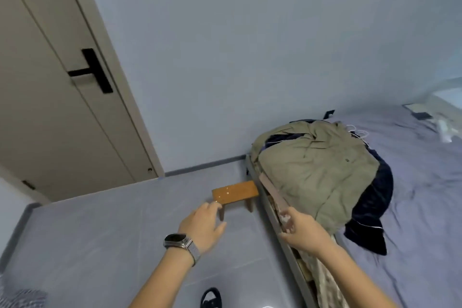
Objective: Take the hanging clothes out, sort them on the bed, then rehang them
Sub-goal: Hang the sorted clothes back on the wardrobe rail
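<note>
**Clothes piled on the bed, sorting not begun**

From my head camera, the one view I have: the clothes (317,172) lie in one heap at the near corner of the bed (425,182), right at its edge. A khaki jacket (320,177) covers the top, and a dark garment (372,215) spills out from under it toward the middle of the mattress. A few thin white hanger hooks (358,132) poke out at the far side of the heap, so I judge the hangers are still in the garments. The taking-out looks done, at least for this load; I cannot see the wardrobe, so I cannot say whether more hangs there. Sorting has not started, since nothing is laid apart, and rehanging is all still ahead.

My left hand (202,226) is out over the floor, fingers relaxed and loosely spread, holding nothing, near a small wooden stool (235,192) beside the bed. My right hand (300,230) is at the bed's edge just below the heap, fingers curled; it seems to pinch a pale strip of fabric there, but the blur keeps me from being sure.

No basket or box is in view; the bed alone holds the clothes.
</note>
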A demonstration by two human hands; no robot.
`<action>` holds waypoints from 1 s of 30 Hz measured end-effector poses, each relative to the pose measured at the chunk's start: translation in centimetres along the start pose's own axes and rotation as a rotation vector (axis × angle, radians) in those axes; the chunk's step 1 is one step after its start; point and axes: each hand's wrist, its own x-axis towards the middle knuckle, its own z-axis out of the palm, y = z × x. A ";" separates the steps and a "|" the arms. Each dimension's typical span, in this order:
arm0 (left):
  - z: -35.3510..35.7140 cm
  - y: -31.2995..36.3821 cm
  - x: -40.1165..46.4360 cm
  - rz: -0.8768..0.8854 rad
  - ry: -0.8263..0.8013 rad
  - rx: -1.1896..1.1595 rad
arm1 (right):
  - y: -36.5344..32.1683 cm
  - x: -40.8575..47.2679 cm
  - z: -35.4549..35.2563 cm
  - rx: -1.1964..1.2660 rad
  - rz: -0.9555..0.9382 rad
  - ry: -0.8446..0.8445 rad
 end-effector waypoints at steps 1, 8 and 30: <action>0.3 0.5 2.3 0.036 -0.025 0.009 | 1.1 1.0 -0.4 0.025 0.041 0.003; -1.1 4.4 18.2 0.270 -0.103 0.044 | 7.0 7.3 -4.6 0.099 0.329 0.065; 7.4 28.5 55.2 0.466 -0.073 0.034 | 39.1 37.5 -16.0 0.283 0.629 0.090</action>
